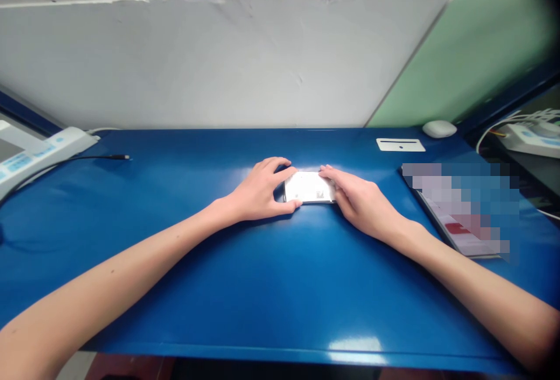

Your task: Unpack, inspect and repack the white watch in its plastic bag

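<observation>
A flat, phone-sized rectangular thing (308, 186) with a bright, glaring white top and dark edges lies on the blue table, its long side running left to right. Faint small print marks show near its lower edge. Around its left end is my left hand (262, 190), thumb at the near edge and fingers at the far edge. My right hand (361, 196) grips the right end, fingers resting on the far right corner and thumb low at the side. What lies under the right palm is hidden.
A blurred-out booklet or tablet-like thing (459, 217) lies to the right, beyond my right forearm. Behind it are a white card with a dark slot (401, 145) and a rounded white case (440, 129). On the left, a black cable (87, 157) rests beside a white power strip (48, 150). A grey panel (196, 59) closes the back.
</observation>
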Motion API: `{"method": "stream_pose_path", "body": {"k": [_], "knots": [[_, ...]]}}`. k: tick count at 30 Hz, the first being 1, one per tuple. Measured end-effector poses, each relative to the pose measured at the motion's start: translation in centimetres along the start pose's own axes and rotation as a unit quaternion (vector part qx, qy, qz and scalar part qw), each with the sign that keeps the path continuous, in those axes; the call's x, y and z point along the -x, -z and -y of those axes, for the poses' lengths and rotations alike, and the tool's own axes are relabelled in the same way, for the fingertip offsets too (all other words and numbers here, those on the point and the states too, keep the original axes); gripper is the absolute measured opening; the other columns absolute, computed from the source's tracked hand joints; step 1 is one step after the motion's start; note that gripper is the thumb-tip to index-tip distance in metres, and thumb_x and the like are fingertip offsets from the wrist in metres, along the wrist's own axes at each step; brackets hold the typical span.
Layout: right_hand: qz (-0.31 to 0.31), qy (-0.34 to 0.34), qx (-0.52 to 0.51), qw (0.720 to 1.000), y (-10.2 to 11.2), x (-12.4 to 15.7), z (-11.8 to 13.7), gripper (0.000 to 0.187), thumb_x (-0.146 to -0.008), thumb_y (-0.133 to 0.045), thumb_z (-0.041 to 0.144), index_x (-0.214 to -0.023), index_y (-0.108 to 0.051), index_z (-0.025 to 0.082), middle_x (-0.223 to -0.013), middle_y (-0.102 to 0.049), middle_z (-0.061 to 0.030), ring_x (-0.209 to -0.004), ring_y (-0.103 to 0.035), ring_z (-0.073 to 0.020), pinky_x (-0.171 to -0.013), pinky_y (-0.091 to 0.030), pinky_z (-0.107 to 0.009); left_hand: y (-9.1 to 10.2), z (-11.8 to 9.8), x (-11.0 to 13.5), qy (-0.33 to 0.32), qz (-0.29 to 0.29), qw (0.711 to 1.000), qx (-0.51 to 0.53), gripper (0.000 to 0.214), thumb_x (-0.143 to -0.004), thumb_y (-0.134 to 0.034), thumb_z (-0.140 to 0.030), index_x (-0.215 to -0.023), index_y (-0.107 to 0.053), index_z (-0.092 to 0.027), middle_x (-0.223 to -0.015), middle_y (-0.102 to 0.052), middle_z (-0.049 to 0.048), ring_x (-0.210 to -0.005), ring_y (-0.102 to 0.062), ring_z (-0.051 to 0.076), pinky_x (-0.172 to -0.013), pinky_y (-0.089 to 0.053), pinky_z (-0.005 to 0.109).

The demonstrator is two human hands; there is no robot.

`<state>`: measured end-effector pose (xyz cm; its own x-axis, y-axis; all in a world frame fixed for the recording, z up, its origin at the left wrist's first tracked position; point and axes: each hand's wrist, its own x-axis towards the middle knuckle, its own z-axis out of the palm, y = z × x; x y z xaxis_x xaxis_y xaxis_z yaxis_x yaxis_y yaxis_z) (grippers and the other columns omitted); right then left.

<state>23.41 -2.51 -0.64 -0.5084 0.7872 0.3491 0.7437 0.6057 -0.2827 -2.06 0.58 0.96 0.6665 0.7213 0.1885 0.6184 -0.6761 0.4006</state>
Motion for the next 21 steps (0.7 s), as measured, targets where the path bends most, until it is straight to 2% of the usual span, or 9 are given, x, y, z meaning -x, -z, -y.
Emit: {"method": "stream_pose_path", "body": {"k": [9,21], "knots": [[-0.001,-0.031,-0.025,0.999,-0.14,0.07,0.05,0.043,-0.088,-0.039,0.008,-0.129,-0.055,0.012,-0.135,-0.062,-0.0188,-0.125,-0.059,-0.0295,-0.100,-0.053,-0.049,0.02,-0.07,0.01,-0.003,0.000,1.000,-0.011,0.057,-0.082,-0.064,-0.049,-0.128,-0.058,-0.016,-0.140,-0.050,0.0196,-0.132,-0.044,0.036,-0.109,-0.037,0.053],[-0.007,-0.041,-0.022,0.999,-0.67,0.10,0.02,0.042,-0.090,-0.038,0.009,-0.128,-0.053,0.012,-0.134,-0.063,-0.0178,-0.124,-0.060,-0.0290,-0.099,-0.053,-0.047,0.05,-0.05,-0.02,-0.004,0.001,1.000,-0.020,0.059,-0.082,-0.065,-0.048,-0.128,-0.058,-0.012,-0.139,-0.050,0.0209,-0.131,-0.045,0.035,-0.109,-0.037,0.051]]}}
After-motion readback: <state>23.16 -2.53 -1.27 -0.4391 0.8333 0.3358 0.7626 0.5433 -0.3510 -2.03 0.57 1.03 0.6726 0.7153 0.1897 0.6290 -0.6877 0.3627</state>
